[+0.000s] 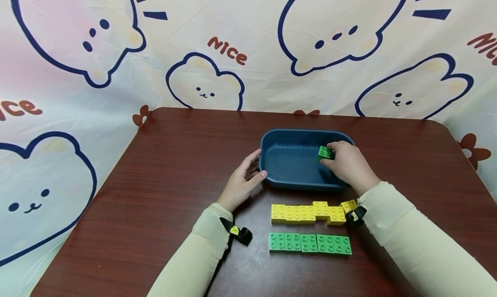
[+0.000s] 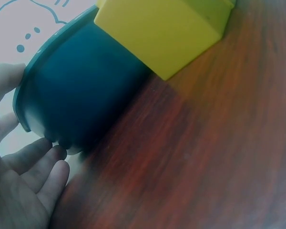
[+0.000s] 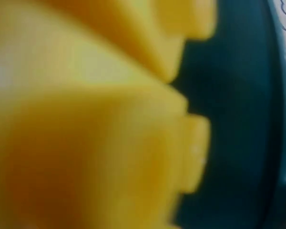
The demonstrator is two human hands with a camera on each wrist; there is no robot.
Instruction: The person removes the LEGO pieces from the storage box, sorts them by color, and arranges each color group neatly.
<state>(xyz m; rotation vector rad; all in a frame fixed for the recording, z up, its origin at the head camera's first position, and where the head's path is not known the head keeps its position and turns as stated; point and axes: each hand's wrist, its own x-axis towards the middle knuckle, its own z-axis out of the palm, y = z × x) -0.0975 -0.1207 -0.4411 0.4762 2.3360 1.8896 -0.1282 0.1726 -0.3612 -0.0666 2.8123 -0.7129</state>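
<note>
A blue plastic tray [image 1: 293, 167] with a raised rim stands on the table. Inside its right part, my right hand [image 1: 351, 163] pinches a green toy brick [image 1: 324, 152] between thumb and fingers. At the tray's left end, my left hand [image 1: 242, 182] rests its loosely extended fingers against the outer wall; the left wrist view shows these fingers [image 2: 35, 157] along the underside of the rim. Yellow bricks [image 3: 100, 157] fill much of the right wrist view, very close and blurred, with the tray wall [image 3: 233, 119] behind; the right hand itself is hidden there.
In front of the tray lies an uneven row of yellow bricks [image 1: 300, 214], its rightmost brick [image 1: 348, 205] tilted beside the right wrist. Nearer still is a straight row of green bricks [image 1: 309, 243]. A patterned cloth [image 1: 256, 29] hangs behind the brown table [image 1: 186, 159].
</note>
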